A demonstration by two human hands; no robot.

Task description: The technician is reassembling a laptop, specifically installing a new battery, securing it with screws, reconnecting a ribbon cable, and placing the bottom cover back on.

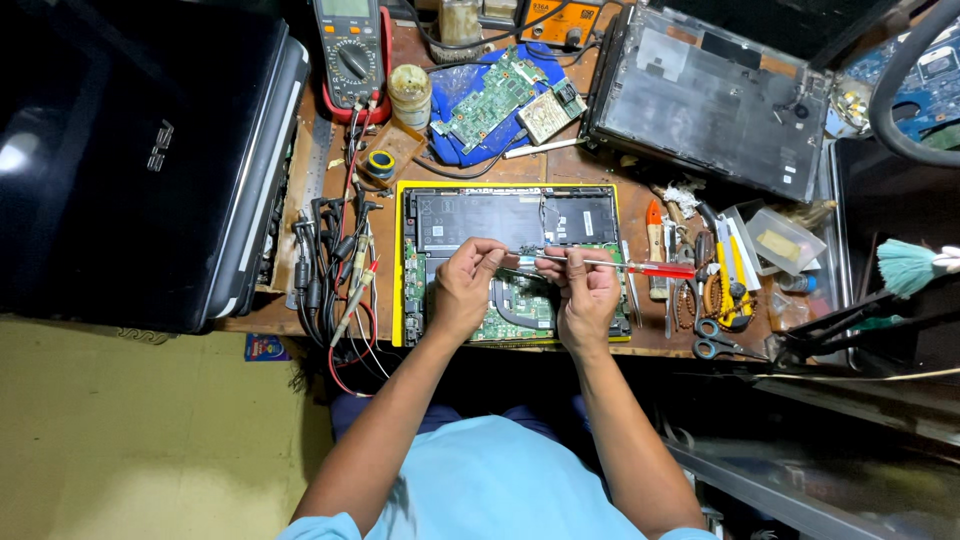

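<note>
Light fell bright from overhead on the bench (640, 345); corners stayed dim, edges bowed, glare on the black lid (130, 150).

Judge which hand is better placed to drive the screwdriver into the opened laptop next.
Right, probably. The right hand already grips the red-handled screwdriver by its shaft, over the opened laptop; the left hand only pinches near the tip.

Left hand (463, 290) and right hand (587, 298) hide the opened laptop's (505, 222) board middle; screwdriver (610, 265) tip too small to tell; black laptop (130, 150) at 9 o'clock cut off.
</note>
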